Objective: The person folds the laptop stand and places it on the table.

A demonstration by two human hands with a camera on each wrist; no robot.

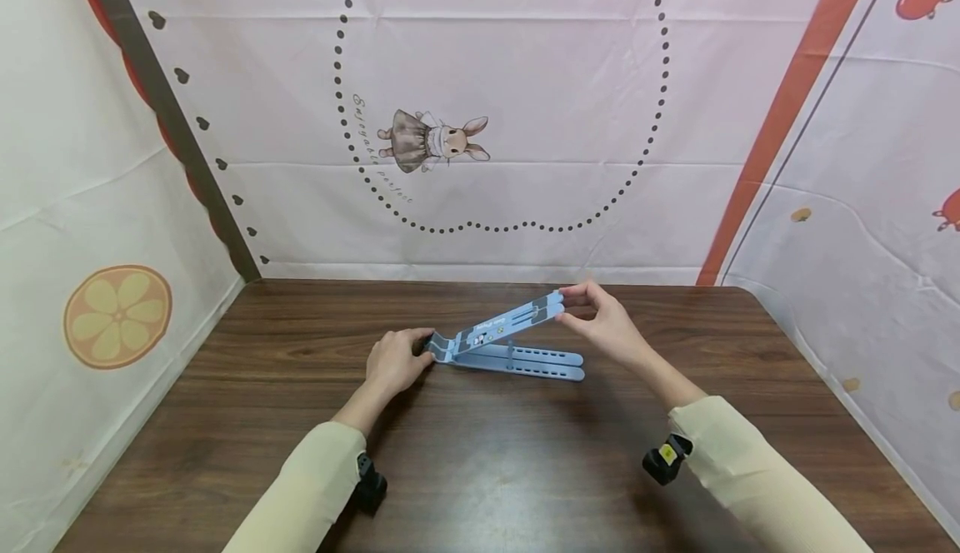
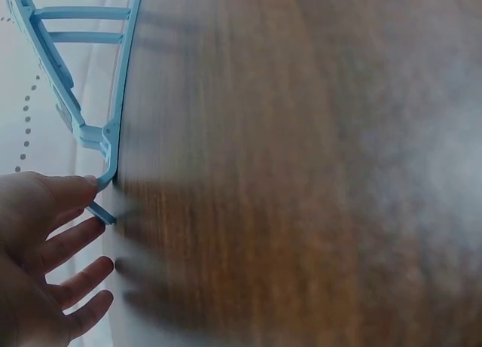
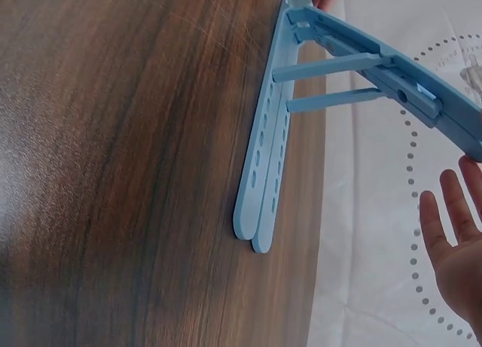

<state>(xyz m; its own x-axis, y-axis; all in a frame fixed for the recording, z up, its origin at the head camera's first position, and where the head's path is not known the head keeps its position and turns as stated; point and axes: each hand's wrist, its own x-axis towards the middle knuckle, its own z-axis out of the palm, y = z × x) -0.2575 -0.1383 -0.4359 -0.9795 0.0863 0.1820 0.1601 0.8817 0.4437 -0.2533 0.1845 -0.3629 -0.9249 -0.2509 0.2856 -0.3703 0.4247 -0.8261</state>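
Note:
A light blue folding laptop stand (image 1: 547, 363) sits on the wooden table, its slotted base bars lying flat and side by side. Its upper part slants up to the right, with printed cartoon figures and dark pads on top. Thin support struts (image 3: 331, 66) join the two parts in the right wrist view. My left hand (image 1: 393, 361) pinches the hooked, hinged end between thumb and index finger, the other fingers spread. At the raised end, my right hand (image 1: 609, 328) grips the tip between thumb and fingers.
The brown wooden table (image 1: 495, 470) reaches back to a pale printed cloth (image 1: 525, 103) with a rabbit figure and dotted lines. Similar cloth hangs along both sides. Each sleeve carries a small black camera (image 1: 663, 460) at the wrist.

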